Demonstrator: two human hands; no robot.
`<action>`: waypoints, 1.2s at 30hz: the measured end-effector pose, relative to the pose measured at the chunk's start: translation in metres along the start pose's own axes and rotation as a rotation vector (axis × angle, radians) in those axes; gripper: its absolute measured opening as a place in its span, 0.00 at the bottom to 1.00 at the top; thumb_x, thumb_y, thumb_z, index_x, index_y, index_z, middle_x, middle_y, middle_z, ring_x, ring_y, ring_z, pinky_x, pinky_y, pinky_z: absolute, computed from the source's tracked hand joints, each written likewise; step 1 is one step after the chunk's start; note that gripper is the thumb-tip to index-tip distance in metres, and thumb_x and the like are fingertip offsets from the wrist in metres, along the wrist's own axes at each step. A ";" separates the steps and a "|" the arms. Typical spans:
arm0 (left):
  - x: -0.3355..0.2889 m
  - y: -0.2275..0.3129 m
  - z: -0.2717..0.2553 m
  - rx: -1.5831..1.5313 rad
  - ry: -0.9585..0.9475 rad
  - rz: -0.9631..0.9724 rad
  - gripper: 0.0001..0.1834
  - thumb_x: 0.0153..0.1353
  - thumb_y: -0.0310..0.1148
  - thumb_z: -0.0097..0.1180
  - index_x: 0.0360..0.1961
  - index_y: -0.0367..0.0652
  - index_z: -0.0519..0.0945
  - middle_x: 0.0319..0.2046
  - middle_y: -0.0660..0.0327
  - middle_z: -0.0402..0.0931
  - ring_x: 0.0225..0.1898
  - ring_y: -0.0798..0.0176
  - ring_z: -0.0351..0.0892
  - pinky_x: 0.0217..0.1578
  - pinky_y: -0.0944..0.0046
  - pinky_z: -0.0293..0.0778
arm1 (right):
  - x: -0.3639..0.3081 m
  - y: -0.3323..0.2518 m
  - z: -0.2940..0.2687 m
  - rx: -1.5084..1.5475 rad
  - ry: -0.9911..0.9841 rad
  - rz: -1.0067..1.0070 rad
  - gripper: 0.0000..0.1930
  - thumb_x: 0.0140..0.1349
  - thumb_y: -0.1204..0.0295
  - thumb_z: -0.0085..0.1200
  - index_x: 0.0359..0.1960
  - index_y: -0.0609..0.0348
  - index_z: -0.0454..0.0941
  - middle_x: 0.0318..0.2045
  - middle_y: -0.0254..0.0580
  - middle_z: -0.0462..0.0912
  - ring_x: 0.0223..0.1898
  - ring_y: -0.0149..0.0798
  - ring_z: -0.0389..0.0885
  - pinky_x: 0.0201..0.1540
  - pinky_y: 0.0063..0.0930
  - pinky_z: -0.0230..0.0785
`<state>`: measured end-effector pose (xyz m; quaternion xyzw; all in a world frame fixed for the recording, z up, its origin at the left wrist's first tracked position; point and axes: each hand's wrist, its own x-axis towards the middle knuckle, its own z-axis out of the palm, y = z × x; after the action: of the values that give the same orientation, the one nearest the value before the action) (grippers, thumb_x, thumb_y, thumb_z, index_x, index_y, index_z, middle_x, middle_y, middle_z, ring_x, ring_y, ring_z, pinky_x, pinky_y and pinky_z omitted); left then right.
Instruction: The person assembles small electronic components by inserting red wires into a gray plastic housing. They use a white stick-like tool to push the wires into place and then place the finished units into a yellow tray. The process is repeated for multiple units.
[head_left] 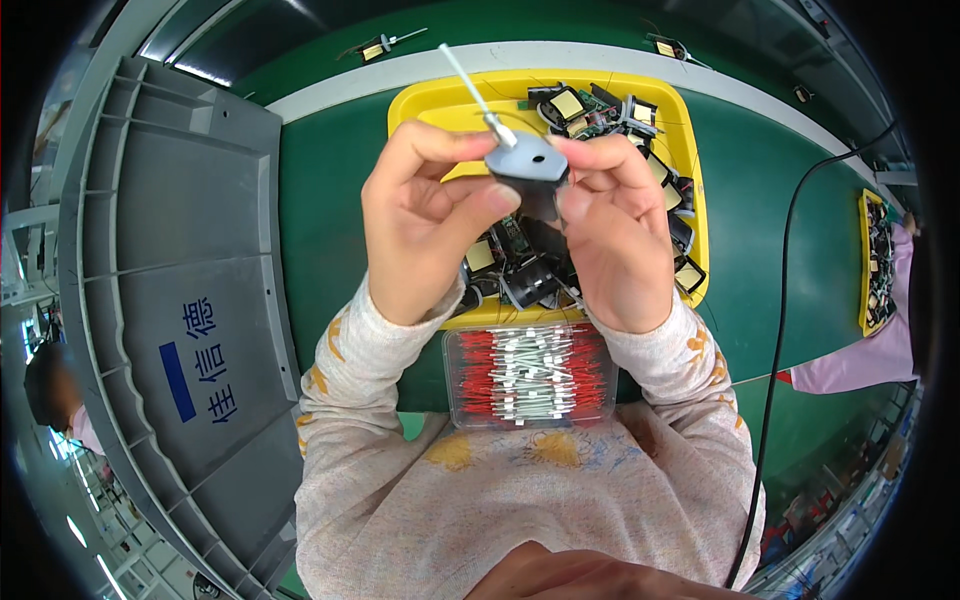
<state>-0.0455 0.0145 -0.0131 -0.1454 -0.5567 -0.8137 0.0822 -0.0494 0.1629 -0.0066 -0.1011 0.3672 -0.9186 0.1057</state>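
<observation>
Between my two hands, above a yellow tray [697, 235], I hold a small electronic assembly [525, 160] with a grey oval end plate and a dark body. A thin pale rod [462, 72] with a white collar sticks up from it to the left. My left hand [420, 230] is closed on its left side, thumb below and forefinger near the collar. My right hand [625, 230] pinches the right side. The fingers hide part of the dark body. Several similar black assemblies [530, 282] with green boards, wires and yellowish pads lie in the tray.
A clear box [452, 412] of red-and-white thin parts stands in front of me. At left rises a large grey crate [180, 230]. A black cable [785, 260] crosses the right side. Loose assemblies [374, 48] lie beyond the tray; another person's pink sleeve [850, 368] shows at right.
</observation>
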 end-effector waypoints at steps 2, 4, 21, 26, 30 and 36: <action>0.013 -0.001 0.001 0.033 -0.014 -0.102 0.17 0.49 0.18 0.58 0.40 0.35 0.68 0.41 0.54 0.72 0.45 0.64 0.73 0.46 0.66 0.70 | 0.006 -0.001 -0.003 -0.019 0.072 0.013 0.16 0.51 0.84 0.52 0.44 0.65 0.71 0.42 0.44 0.77 0.44 0.32 0.75 0.50 0.25 0.64; 0.043 -0.008 -0.002 -0.001 -0.100 -0.198 0.17 0.49 0.22 0.59 0.41 0.37 0.69 0.40 0.57 0.73 0.43 0.66 0.72 0.46 0.68 0.67 | 0.010 -0.013 -0.003 -0.229 0.115 -0.069 0.19 0.55 0.77 0.51 0.50 0.64 0.68 0.46 0.42 0.74 0.48 0.29 0.71 0.51 0.25 0.62; 0.220 -0.127 -0.043 1.137 -0.217 -0.650 0.18 0.55 0.33 0.54 0.48 0.45 0.72 0.35 0.55 0.77 0.37 0.59 0.78 0.34 0.61 0.74 | -0.035 -0.073 -0.046 -0.351 0.440 -0.321 0.27 0.59 0.70 0.42 0.59 0.67 0.52 0.56 0.57 0.60 0.59 0.44 0.57 0.59 0.46 0.52; 0.143 -0.060 -0.039 1.476 -0.630 0.077 0.12 0.43 0.32 0.61 0.32 0.46 0.78 0.30 0.58 0.76 0.35 0.55 0.73 0.39 0.59 0.70 | -0.038 -0.068 -0.039 -0.321 0.359 -0.277 0.28 0.58 0.70 0.43 0.59 0.67 0.53 0.56 0.57 0.60 0.60 0.45 0.57 0.60 0.46 0.52; 0.120 -0.082 -0.020 1.561 -0.757 0.230 0.17 0.38 0.32 0.64 0.33 0.47 0.77 0.35 0.61 0.70 0.43 0.56 0.66 0.43 0.60 0.66 | -0.045 -0.065 -0.033 -0.334 0.289 -0.258 0.28 0.57 0.71 0.43 0.59 0.67 0.54 0.56 0.55 0.62 0.59 0.46 0.59 0.59 0.46 0.53; 0.104 -0.101 -0.019 1.385 -0.772 0.547 0.20 0.35 0.29 0.62 0.35 0.48 0.75 0.39 0.61 0.68 0.47 0.55 0.64 0.46 0.57 0.64 | -0.078 -0.067 -0.042 -0.455 0.303 -0.338 0.24 0.56 0.74 0.45 0.56 0.68 0.58 0.51 0.52 0.67 0.53 0.42 0.67 0.54 0.42 0.61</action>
<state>-0.1758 0.0371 -0.0740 -0.4602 -0.8648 -0.1322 0.1511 0.0060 0.2582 0.0019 -0.0437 0.5526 -0.8221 -0.1297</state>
